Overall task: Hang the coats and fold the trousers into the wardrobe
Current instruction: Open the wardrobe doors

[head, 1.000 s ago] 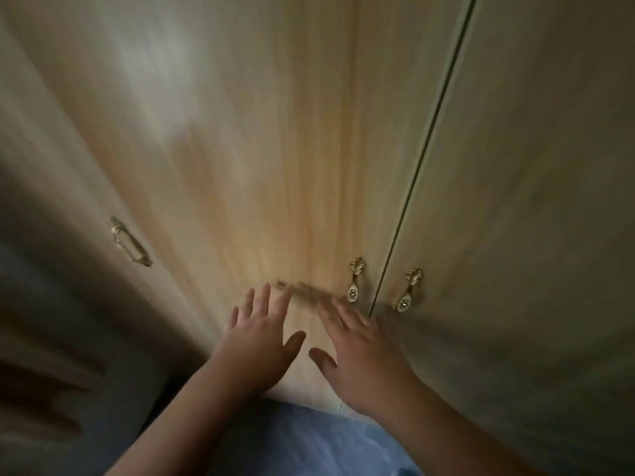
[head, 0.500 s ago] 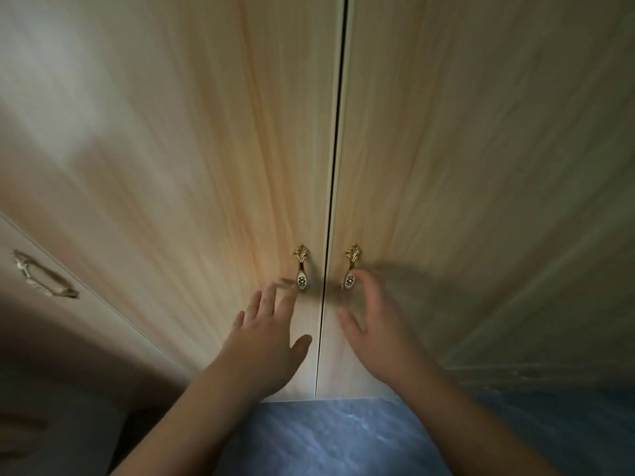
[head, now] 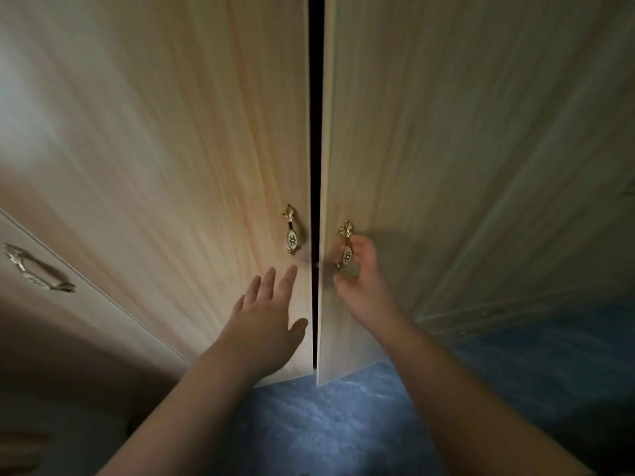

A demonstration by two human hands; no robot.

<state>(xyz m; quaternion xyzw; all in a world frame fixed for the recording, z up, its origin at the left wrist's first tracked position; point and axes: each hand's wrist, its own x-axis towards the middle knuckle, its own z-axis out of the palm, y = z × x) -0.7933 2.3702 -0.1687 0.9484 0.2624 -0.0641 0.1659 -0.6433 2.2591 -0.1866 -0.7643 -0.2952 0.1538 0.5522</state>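
While the right hand (head: 360, 276) pinches the right door's handle (head: 346, 250) at frame centre and the left hand (head: 266, 321) spreads empty below the left handle (head: 292, 235), a slipping pinch could let the barely parted wardrobe (head: 154, 149) door swing shut.

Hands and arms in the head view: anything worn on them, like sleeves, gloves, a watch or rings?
Nothing worn that the picture shows. The left hand and right hand are bare, with no gloves, and no rings visible on the fingers in view. Both forearms are bare from the wrists down to the bottom edge of the picture: no sleeve, cuff, watch or bracelet. The light is dim, so fine detail could be missed.
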